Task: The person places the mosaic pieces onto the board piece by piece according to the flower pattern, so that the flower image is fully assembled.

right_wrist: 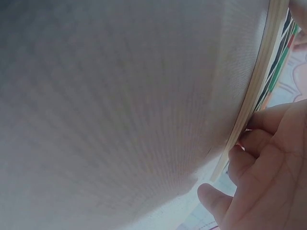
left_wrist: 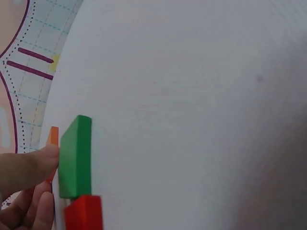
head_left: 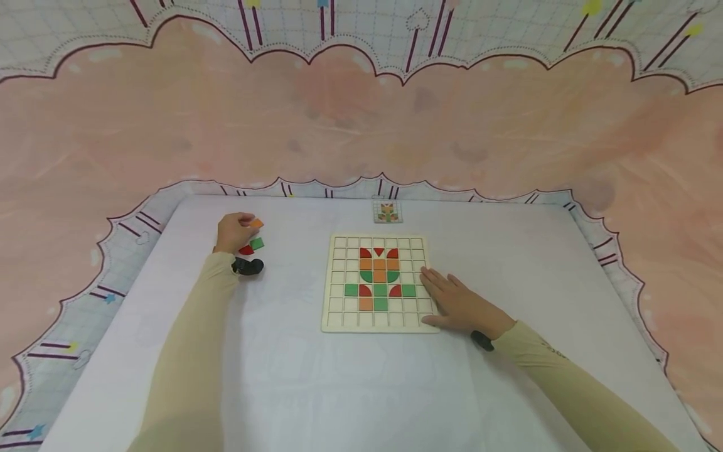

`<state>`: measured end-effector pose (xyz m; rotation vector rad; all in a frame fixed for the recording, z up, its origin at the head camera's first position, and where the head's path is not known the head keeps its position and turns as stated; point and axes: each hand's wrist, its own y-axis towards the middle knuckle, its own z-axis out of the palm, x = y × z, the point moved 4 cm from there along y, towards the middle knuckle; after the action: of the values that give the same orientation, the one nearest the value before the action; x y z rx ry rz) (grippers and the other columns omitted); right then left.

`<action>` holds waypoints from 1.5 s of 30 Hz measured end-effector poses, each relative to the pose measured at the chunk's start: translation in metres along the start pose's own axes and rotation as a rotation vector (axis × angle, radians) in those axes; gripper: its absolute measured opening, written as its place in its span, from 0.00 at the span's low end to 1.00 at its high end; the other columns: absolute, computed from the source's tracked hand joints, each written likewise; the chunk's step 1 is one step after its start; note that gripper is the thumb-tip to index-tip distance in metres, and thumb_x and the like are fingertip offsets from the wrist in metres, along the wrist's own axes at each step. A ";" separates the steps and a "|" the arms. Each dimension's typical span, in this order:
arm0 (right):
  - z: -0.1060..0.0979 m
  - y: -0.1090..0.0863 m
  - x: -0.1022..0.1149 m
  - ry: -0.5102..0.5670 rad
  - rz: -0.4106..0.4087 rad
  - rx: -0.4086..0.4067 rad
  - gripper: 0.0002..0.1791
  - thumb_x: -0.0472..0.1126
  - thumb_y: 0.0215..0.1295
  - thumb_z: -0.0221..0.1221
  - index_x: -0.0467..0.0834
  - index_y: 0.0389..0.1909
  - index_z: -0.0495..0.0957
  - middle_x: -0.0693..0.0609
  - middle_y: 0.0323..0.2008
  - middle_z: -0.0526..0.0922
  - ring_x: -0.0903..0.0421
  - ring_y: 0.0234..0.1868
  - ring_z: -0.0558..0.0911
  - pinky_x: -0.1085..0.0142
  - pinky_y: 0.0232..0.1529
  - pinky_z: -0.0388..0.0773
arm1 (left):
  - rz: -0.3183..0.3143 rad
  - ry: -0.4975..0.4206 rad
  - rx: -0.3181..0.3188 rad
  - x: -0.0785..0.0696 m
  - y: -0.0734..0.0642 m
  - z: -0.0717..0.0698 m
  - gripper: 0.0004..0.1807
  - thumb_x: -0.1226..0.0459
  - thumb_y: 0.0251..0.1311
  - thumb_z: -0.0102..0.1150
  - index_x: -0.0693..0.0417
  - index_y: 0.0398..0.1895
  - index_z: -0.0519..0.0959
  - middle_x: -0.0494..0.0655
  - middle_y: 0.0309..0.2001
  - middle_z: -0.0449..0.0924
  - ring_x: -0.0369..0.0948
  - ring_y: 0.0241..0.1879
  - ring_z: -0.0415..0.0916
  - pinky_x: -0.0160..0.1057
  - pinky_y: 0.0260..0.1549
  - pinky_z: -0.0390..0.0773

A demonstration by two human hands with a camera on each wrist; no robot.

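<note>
At the left of the table, my left hand [head_left: 233, 232] pinches an orange tile [head_left: 257, 223] by its edge, thumb and fingers around it. A green tile [head_left: 257, 243] and a red tile [head_left: 246, 250] lie just beside that hand; the left wrist view shows the green tile [left_wrist: 76, 158] close to the thumb. My right hand [head_left: 460, 304] rests along the right edge of a square wooden grid board [head_left: 339, 320], fingers extended and thumb apart near its lower corner. Red, orange and green tiles [head_left: 380, 276] form a figure in the middle of the board.
A small pattern card [head_left: 387, 212] with a similar coloured figure lies behind the board. A white cover [head_left: 294, 383] spreads over the table, and a patterned cloth [head_left: 361, 125] surrounds its back and sides.
</note>
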<state>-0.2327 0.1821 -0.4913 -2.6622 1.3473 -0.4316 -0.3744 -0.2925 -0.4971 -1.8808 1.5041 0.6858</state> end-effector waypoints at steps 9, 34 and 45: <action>-0.002 0.000 0.001 -0.001 -0.005 -0.010 0.50 0.63 0.62 0.53 0.35 0.72 0.47 0.41 0.74 0.47 0.44 0.74 0.50 0.44 0.70 0.51 | -0.024 -0.007 -0.041 0.005 -0.002 0.000 0.21 0.66 0.60 0.57 0.66 0.56 0.74 0.65 0.55 0.72 0.53 0.55 0.68 0.46 0.54 0.70; 0.001 0.001 -0.001 -0.007 0.002 -0.007 0.50 0.64 0.61 0.54 0.36 0.72 0.47 0.42 0.74 0.48 0.45 0.74 0.50 0.45 0.71 0.51 | 0.205 0.055 0.075 -0.059 -0.040 0.028 0.17 0.70 0.62 0.55 0.64 0.54 0.76 0.63 0.53 0.76 0.52 0.49 0.73 0.47 0.52 0.74; -0.002 0.000 0.002 -0.001 0.003 -0.001 0.50 0.64 0.61 0.54 0.35 0.72 0.48 0.41 0.74 0.47 0.44 0.74 0.50 0.45 0.70 0.51 | 0.340 0.062 0.164 -0.111 -0.093 0.079 0.17 0.68 0.58 0.61 0.60 0.51 0.79 0.57 0.51 0.78 0.49 0.48 0.75 0.45 0.52 0.76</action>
<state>-0.2323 0.1810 -0.4889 -2.6605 1.3512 -0.4291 -0.3087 -0.1475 -0.4546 -1.5530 1.8849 0.6350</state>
